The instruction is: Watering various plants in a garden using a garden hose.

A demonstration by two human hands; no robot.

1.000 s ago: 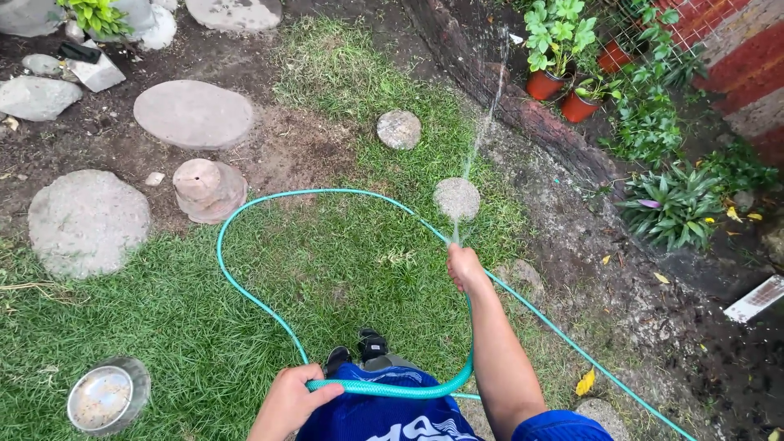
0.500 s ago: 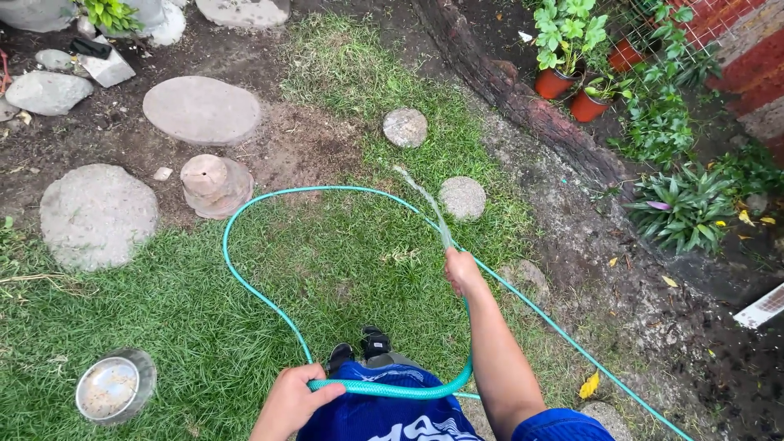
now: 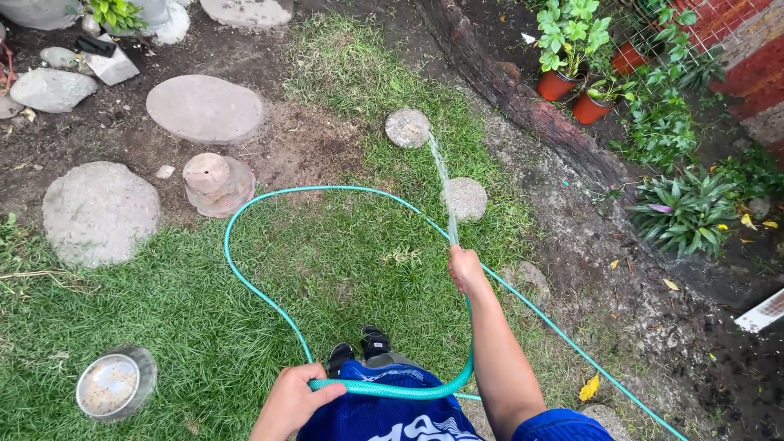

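On the green grass lawn [image 3: 204, 327], near its lower middle, the person stands and holds a long turquoise rubber garden hose [image 3: 245, 282] with both hands. The right hand [image 3: 465, 268] is closed around the end of the hose and points it forward, and a thin stream of water [image 3: 443, 175] leaves it and goes toward a small round grey stepping stone [image 3: 407, 127] in the grass. A second small round stone [image 3: 465, 198] lies just beside the stream, nearer to the right hand. The left hand [image 3: 292, 400] is closed around the hose lower down, close to the blue shorts [image 3: 384, 412] at the bottom edge of the lawn. Between the two hands the hose bends in a short curve, and beyond them it makes a wide loop over the grass and then runs away to the lower right corner. At the lower left corner of the lawn stands a round metal bowl [image 3: 115, 383]. On the bare soil at the upper left lie large flat round stones [image 3: 204, 108] and an upturned clay pot [image 3: 215, 183]. Along the upper right edge lies a dark log border [image 3: 531, 110], and behind it stand two red-orange flower pots with green plants [image 3: 572, 86].
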